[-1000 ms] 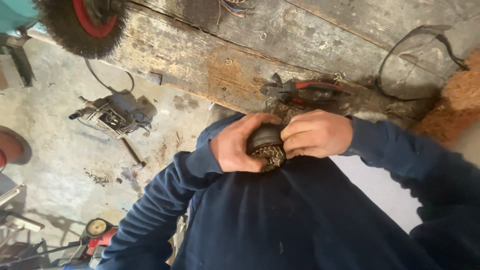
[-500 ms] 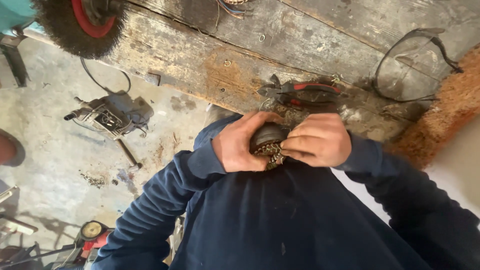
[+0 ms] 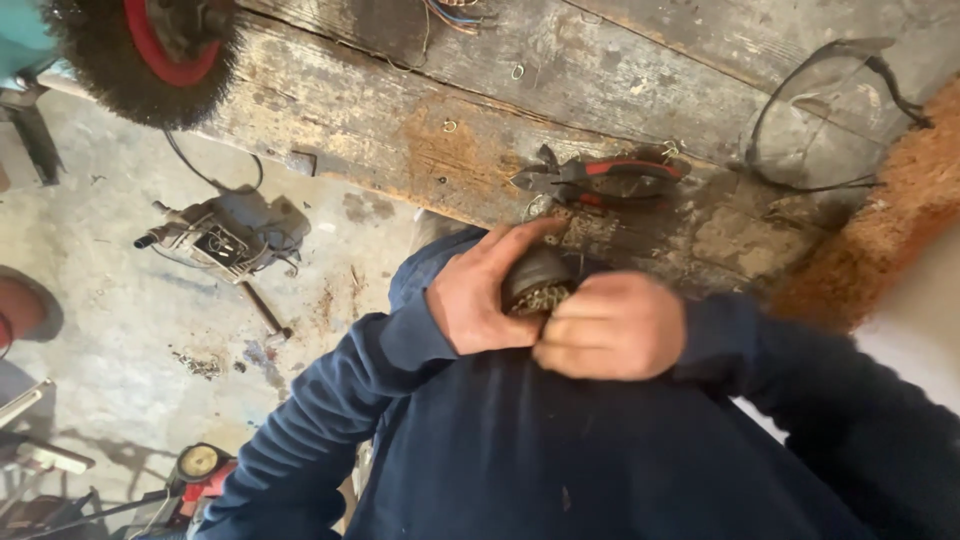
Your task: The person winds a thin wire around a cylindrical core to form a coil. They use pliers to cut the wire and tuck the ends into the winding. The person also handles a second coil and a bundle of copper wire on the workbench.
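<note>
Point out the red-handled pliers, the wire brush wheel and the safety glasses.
Red-handled pliers (image 3: 605, 178), head view, on the red handle.
Wire brush wheel (image 3: 120, 75), head view, on the dark bristles.
Safety glasses (image 3: 815, 125), head view, on the clear lens.

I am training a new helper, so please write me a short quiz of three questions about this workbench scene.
1. True or false: both hands touch the dark round part.
2. Which tool lies on the wooden bench just beyond the hands? A) hammer B) red-handled pliers C) saw
3. What hangs at the top left corner?

Key: 1. True: left hand cups it, right hand works at its wire-filled end. 2. B. 3. A wire brush wheel with a red hub.
</note>
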